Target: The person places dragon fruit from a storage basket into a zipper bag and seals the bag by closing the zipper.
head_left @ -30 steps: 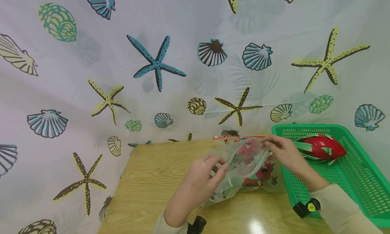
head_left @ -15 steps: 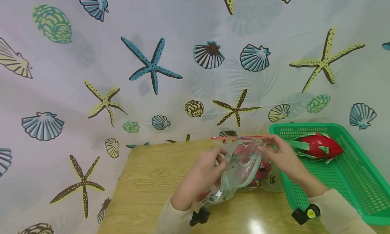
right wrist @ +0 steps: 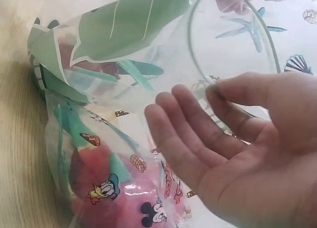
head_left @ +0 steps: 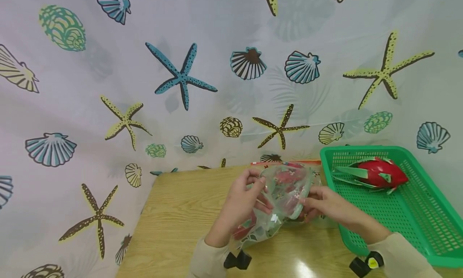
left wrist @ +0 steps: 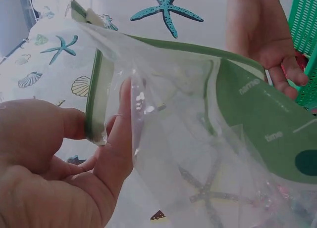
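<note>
A clear zip bag [head_left: 280, 201] hangs above the tabletop [head_left: 181, 213], mouth held open between both hands. The left hand [head_left: 240, 203] at nine o'clock has its grip pinched on the green rim. The right hand [head_left: 323, 205] at three o'clock pinches the opposite rim under its thumb, fingers straight. A dragon fruit [head_left: 376, 175] lies in the green basket [head_left: 427, 229] at two o'clock.

I see the bag [head_left: 280, 203] on the table [head_left: 181, 213], the basket [head_left: 427, 233] to its right holding a dragon fruit [head_left: 376, 176].
</note>
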The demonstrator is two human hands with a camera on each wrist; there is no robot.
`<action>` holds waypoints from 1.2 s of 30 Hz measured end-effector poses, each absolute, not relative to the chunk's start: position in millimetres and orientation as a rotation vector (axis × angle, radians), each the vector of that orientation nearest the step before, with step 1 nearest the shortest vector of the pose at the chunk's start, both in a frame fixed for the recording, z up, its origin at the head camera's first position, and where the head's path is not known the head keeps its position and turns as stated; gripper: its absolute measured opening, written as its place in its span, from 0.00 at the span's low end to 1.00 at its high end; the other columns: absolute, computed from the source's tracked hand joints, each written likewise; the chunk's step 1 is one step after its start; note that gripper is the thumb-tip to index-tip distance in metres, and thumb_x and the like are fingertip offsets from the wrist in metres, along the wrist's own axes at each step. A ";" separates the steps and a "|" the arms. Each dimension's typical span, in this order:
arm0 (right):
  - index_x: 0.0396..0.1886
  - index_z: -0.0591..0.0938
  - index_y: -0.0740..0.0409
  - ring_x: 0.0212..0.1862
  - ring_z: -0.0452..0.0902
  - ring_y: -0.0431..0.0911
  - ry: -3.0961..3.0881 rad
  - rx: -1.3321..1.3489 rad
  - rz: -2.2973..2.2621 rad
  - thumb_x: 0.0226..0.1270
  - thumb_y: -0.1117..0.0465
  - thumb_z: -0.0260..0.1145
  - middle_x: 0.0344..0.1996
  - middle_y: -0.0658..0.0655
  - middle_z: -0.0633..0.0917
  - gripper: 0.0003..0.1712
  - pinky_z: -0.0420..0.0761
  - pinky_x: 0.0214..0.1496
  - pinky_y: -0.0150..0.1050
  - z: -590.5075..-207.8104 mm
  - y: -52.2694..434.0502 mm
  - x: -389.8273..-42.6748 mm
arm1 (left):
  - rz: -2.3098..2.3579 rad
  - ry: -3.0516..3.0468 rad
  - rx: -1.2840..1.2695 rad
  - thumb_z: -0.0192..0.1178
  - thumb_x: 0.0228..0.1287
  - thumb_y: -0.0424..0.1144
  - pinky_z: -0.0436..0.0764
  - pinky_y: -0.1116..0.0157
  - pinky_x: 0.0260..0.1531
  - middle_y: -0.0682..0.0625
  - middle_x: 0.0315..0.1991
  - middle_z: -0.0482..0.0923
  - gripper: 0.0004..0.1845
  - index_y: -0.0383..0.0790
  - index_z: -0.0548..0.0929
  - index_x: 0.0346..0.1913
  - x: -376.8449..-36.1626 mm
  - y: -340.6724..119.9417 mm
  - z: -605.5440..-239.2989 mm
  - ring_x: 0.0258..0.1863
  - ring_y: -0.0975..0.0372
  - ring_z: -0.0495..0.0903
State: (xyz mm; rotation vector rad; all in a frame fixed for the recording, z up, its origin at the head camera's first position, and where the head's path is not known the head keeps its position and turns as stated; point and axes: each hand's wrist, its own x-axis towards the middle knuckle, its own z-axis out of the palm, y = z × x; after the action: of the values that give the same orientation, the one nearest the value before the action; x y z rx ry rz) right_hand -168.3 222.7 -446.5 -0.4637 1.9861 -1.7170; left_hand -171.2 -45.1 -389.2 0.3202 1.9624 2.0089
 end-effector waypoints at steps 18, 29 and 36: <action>0.36 0.70 0.59 0.42 0.85 0.51 2.071 -0.316 -1.883 0.81 0.51 0.48 0.41 0.53 0.82 0.17 0.87 0.45 0.47 -435.4 236.7 -155.5 | 2.150 1.899 0.394 0.51 0.77 0.44 0.88 0.50 0.30 0.46 0.35 0.76 0.17 0.31 0.67 0.52 -163.4 -64.8 -397.0 0.22 0.58 0.87; 0.50 0.76 0.69 0.44 0.84 0.51 2.296 -0.230 -1.830 0.80 0.46 0.49 0.41 0.59 0.84 0.28 0.87 0.44 0.48 -433.7 249.1 -155.1 | 2.157 1.887 0.378 0.51 0.77 0.41 0.88 0.50 0.29 0.45 0.34 0.76 0.14 0.33 0.68 0.53 -162.0 -60.3 -400.9 0.19 0.58 0.84; 0.51 0.76 0.68 0.39 0.85 0.41 2.684 -0.143 -1.618 0.81 0.50 0.48 0.43 0.60 0.84 0.24 0.88 0.40 0.39 -442.4 276.0 -163.3 | 2.155 1.895 0.371 0.51 0.77 0.41 0.88 0.50 0.29 0.45 0.33 0.76 0.14 0.33 0.68 0.53 -162.2 -59.0 -401.5 0.20 0.60 0.82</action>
State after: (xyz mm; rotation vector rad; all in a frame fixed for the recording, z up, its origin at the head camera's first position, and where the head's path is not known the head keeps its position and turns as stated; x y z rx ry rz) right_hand -163.3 276.0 -442.4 -0.1431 2.6836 -1.6178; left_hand -162.2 -59.0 -401.5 0.3710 1.8951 2.1551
